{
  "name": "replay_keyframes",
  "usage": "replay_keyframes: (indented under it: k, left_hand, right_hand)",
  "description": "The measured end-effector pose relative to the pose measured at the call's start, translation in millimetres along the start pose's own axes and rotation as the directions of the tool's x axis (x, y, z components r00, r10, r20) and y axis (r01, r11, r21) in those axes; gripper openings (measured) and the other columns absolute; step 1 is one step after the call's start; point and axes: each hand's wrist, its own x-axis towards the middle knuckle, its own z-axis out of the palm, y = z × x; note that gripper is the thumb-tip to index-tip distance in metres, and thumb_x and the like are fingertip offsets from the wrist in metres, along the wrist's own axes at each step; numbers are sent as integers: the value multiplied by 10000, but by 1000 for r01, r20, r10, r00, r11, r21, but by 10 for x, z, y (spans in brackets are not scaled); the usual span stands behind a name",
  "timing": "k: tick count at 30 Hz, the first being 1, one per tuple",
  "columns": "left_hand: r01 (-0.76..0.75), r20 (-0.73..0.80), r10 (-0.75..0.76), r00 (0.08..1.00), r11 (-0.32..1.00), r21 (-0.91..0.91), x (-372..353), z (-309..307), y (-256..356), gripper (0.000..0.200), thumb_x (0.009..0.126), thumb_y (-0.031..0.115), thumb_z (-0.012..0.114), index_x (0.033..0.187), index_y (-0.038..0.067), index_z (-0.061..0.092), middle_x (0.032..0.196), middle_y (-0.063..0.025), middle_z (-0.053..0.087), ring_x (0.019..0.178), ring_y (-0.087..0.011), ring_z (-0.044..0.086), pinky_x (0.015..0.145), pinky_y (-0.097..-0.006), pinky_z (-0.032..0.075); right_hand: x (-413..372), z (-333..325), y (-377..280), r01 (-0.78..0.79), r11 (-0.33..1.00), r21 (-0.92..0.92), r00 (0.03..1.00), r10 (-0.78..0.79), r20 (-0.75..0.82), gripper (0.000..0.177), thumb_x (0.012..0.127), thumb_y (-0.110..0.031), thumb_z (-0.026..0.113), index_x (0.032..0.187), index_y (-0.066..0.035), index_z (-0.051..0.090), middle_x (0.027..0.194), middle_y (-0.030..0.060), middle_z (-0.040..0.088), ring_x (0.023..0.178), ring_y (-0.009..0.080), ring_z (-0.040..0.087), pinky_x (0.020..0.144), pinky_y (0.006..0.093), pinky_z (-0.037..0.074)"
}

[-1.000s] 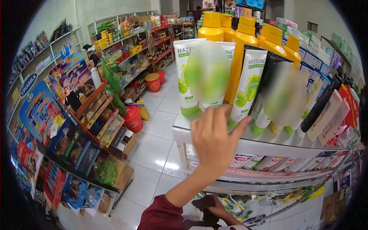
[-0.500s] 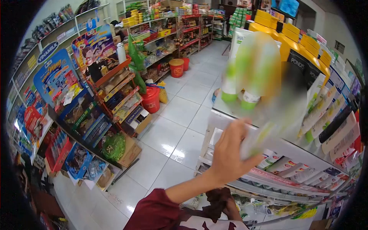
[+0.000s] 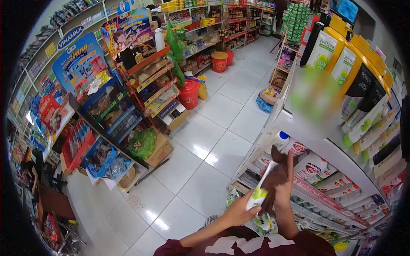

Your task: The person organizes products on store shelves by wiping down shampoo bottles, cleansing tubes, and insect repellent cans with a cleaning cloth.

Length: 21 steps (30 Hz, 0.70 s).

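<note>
My left hand (image 3: 240, 212) is closed around the lower end of a white-and-green tube (image 3: 259, 193), which is tilted in front of my body. My right hand (image 3: 283, 192) holds a dark brown cloth (image 3: 275, 176) against the tube's side, partly covering it. Some of the right fingers are hidden behind the cloth and tube. Both hands are just in front of a white shelf unit (image 3: 299, 128), near white bottles with red labels (image 3: 311, 167) on its upper inside tier.
Hazeline packs (image 3: 321, 53), dark Pond's packs (image 3: 366, 85) and several tubes (image 3: 370, 121) stand on the unit's top; a blurred patch hides part of it. Left across the tiled floor (image 3: 200, 145) are a snack rack (image 3: 147, 81), a red lidded bucket (image 3: 188, 94) and a cardboard box (image 3: 160, 149).
My left hand has come down from the shelf top to my body with a tube. My right hand has risen with the brown cloth, which now touches the tube. The view has shifted right.
</note>
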Motion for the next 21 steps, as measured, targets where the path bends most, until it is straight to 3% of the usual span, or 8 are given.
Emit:
replay_keyframes:
  k: [5, 7, 8, 9, 11, 14, 18, 21]
  left_hand:
    - [111, 8, -114, 993, 951, -288, -124, -8, -42, 383, 783, 140, 552, 1105, 6, 395, 712, -62, 546, 524, -98, 531, 483, -238, 426]
    - [98, -55, -127, 990, 923, -371, -71, 21, -67, 386, 773, 142, 558, 1099, 3, 404, 725, -66, 547, 551, -111, 544, 497, -245, 428]
    - [-50, -173, 45, 984, 999, -23, -7, 9, -268, 417, 736, 153, 573, 1096, 9, 419, 747, -86, 561, 616, -171, 564, 546, -277, 441]
    - [-178, -249, 196, 948, 980, 94, 81, 16, -365, 458, 701, 185, 576, 1101, 20, 425, 800, -122, 576, 682, -245, 573, 607, -320, 449]
    - [46, -152, -31, 988, 994, 94, 117, 39, -432, 466, 693, 207, 564, 1100, 28, 426, 836, -158, 578, 739, -278, 572, 661, -342, 446]
    - [89, 11, -91, 996, 986, 141, 52, 230, -749, 461, 705, 216, 559, 1105, 28, 428, 764, -133, 573, 653, -235, 573, 611, -323, 457]
    - [291, 394, -186, 900, 930, -224, -31, 359, -922, 400, 754, 170, 507, 1113, 33, 398, 653, -88, 536, 513, -158, 535, 463, -280, 443]
    - [650, 641, -277, 716, 600, -467, 64, 357, -1071, 303, 767, 213, 460, 1014, 40, 446, 594, -93, 522, 488, -168, 514, 438, -265, 423]
  right_hand:
    - [124, -21, 218, 11, 997, -81, 998, -16, -58, 842, 550, 138, 390, 1320, -132, 185, 1041, 157, 501, 884, 226, 541, 717, 305, 487]
    - [-108, -390, 685, -202, 958, -205, 975, 176, -137, 798, 546, 102, 422, 1299, -39, 199, 1144, 156, 439, 1029, 228, 456, 890, 309, 367]
    - [-307, -398, 786, -354, 866, -353, 919, 252, -305, 736, 584, 83, 446, 1279, -5, 219, 1142, 137, 440, 1039, 216, 445, 902, 301, 349]
    - [-409, -232, 608, -404, 896, -184, 902, 357, -244, 622, 642, 66, 470, 1233, -4, 286, 1087, 119, 473, 1002, 203, 467, 864, 291, 376]
    - [-519, -196, 518, -501, 865, 16, 802, 471, -367, 354, 689, 60, 474, 1035, -10, 451, 940, 91, 534, 873, 182, 521, 780, 277, 424]
    - [-619, -778, 597, -539, 817, 205, 791, 574, -211, 295, 675, 18, 497, 968, -15, 501, 894, 89, 553, 797, 203, 551, 732, 309, 455]
    - [-690, -1230, 545, -484, 792, 371, 770, 587, -248, 323, 616, 22, 471, 934, -12, 513, 843, 94, 556, 775, 224, 569, 735, 330, 477]
    - [-784, -1423, 704, -415, 864, 285, 852, 479, -210, 477, 635, -108, 506, 1095, -5, 437, 990, 171, 537, 883, 294, 556, 821, 409, 449]
